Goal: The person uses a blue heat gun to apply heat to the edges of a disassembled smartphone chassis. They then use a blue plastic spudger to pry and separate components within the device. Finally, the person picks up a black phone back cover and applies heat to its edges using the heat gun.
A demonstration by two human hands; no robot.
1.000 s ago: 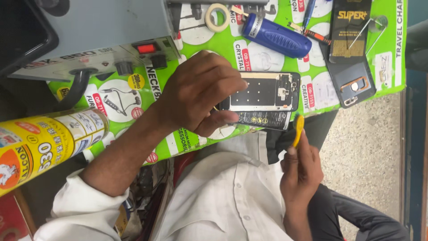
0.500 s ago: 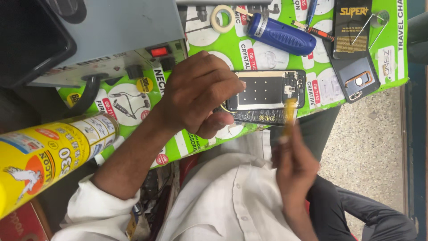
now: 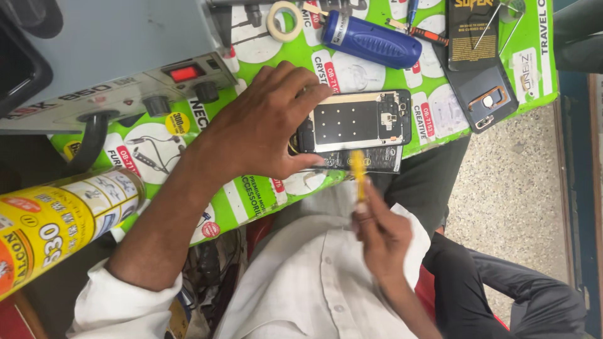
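Observation:
An opened black phone (image 3: 361,122) with its back cover off lies on the green printed table covering (image 3: 276,182). My left hand (image 3: 264,129) grips the phone's left end and holds it against the table. My right hand (image 3: 380,235) is below the phone and holds a thin yellow tool (image 3: 358,172) upright. The tool's tip reaches the phone's lower edge. A separate dark panel (image 3: 367,160) lies along that lower edge.
A grey bench unit with a red switch (image 3: 119,56) stands at the top left. A blue cylindrical tool (image 3: 370,43), a tape roll (image 3: 284,20), a dark phone case (image 3: 487,94) and a black packet (image 3: 472,32) lie beyond the phone. A yellow can (image 3: 56,226) is at the left.
My right hand has moved left and up, bringing the yellow tool from the phone's right side to the middle of its lower edge. My left hand stays on the phone.

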